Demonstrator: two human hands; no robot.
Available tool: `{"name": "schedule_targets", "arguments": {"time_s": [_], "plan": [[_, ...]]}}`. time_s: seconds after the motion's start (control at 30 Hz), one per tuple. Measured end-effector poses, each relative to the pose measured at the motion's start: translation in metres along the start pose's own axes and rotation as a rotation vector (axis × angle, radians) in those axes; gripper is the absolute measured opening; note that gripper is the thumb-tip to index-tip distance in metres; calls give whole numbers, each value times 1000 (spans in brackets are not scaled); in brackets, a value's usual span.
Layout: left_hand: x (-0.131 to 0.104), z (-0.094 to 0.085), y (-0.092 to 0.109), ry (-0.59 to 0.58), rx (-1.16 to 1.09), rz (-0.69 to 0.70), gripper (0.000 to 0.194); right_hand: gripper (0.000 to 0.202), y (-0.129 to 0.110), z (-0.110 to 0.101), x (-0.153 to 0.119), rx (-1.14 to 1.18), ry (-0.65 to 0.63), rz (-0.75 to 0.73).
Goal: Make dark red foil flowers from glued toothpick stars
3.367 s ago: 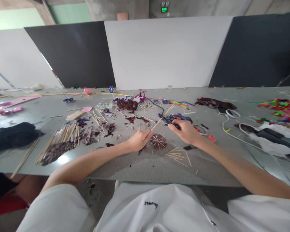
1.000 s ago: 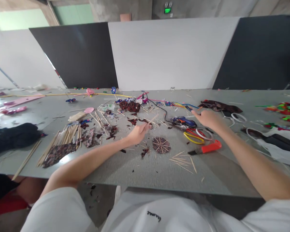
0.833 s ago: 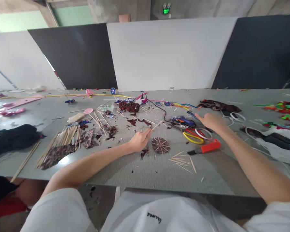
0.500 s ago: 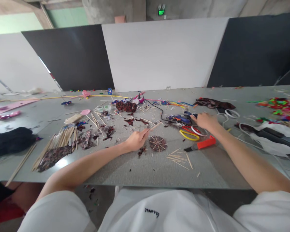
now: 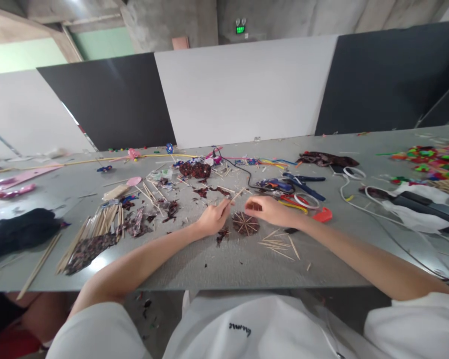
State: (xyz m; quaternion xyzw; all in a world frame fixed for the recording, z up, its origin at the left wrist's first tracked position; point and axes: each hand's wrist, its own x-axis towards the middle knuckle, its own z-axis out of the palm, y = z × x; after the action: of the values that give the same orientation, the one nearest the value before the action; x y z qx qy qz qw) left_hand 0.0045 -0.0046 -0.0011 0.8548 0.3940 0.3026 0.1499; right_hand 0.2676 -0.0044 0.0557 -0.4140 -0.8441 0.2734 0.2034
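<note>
My left hand [image 5: 212,218] is closed around a thin wooden stick [image 5: 237,195], whose tip points up and right. Just right of it, above the table, my right hand [image 5: 267,209] has curved fingers with a gap at the thumb; nothing shows in them. Beneath and between the hands lies a dark patterned disc [image 5: 243,225] with pale sticks laid across it like spokes. Blue-handled pliers [image 5: 307,186] lie open behind my right hand. Several short cut sticks [image 5: 279,244] are spread in front of the disc.
An orange-handled tool [image 5: 323,215] lies partly under my right forearm. Bundled sticks [image 5: 97,224] and a dark patterned packet [image 5: 90,253] sit at the left. Dark round pieces [image 5: 195,170] and fabric scraps [image 5: 205,191] lie farther back. A white cable [image 5: 353,199] runs along the right.
My right hand has let go of the blue-handled pliers and moved left to the disc and stick. The left hand still holds the stick. The view has shifted slightly.
</note>
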Motion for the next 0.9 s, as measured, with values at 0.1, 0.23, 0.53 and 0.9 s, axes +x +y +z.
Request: {"name": "schedule_targets", "arguments": {"time_s": [0.1, 0.23, 0.53, 0.9], "plan": [[0, 1, -1, -43, 48, 68, 36, 42, -2, 8, -2, 144, 45, 1], [0, 2, -1, -104, 128, 100, 36, 41, 1, 6, -2, 356, 108, -40], [-1, -1, 2, -162, 172, 73, 37, 43, 6, 2, -4, 407, 245, 2], [-1, 1, -1, -140, 115, 106, 41, 42, 15, 1, -5, 301, 275, -11]]}}
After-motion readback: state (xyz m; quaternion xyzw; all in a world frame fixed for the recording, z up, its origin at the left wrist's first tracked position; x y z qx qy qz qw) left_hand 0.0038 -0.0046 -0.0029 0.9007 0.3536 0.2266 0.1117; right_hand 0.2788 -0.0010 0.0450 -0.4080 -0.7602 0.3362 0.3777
